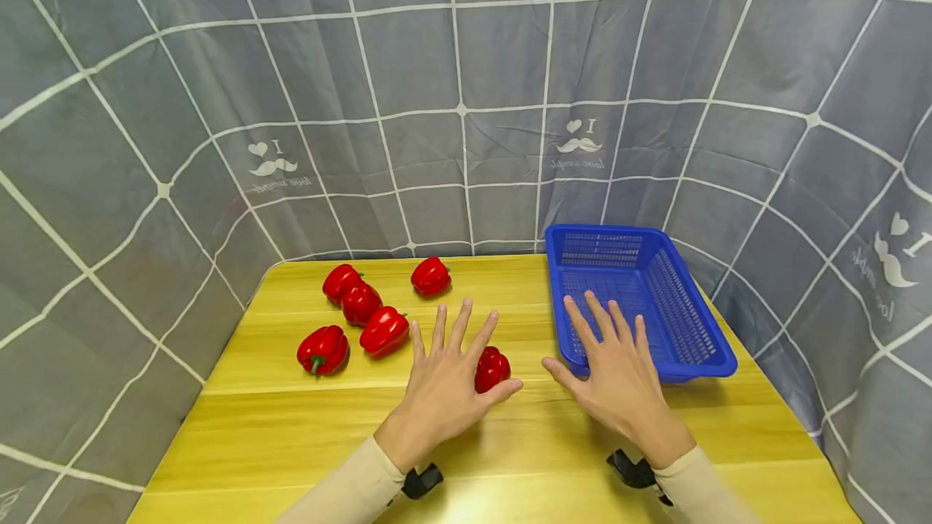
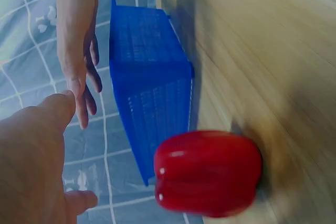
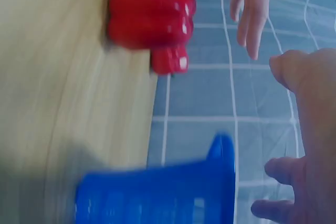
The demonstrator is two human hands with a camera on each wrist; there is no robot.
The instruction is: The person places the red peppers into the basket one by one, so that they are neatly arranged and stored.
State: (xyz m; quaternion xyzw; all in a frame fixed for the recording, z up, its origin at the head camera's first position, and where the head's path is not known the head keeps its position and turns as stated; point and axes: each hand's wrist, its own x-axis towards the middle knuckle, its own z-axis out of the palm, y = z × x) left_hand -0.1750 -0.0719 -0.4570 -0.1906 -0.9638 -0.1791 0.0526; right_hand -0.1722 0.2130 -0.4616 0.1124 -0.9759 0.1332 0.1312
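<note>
My left hand (image 1: 446, 382) hovers over the table with its fingers spread and straight, holding nothing. Partly hidden beneath it is a red bell pepper (image 1: 492, 370), which shows whole in the left wrist view as a glossy red bell pepper (image 2: 209, 173). My right hand (image 1: 619, 378), fingers also spread, hangs above the near left corner of a blue plastic basket (image 1: 684, 265) and grips nothing. In the right wrist view the basket (image 3: 157, 198) appears below the hand, with a red bell pepper (image 3: 149, 15) farther off.
Left of my hands lie more red bell peppers: a front one (image 1: 324, 350), a cluster including one pepper (image 1: 384, 331), and a lone pepper (image 1: 430, 276) at the back. A grey curtain (image 1: 502, 144) with white lines surrounds the yellow wooden table (image 1: 269, 427).
</note>
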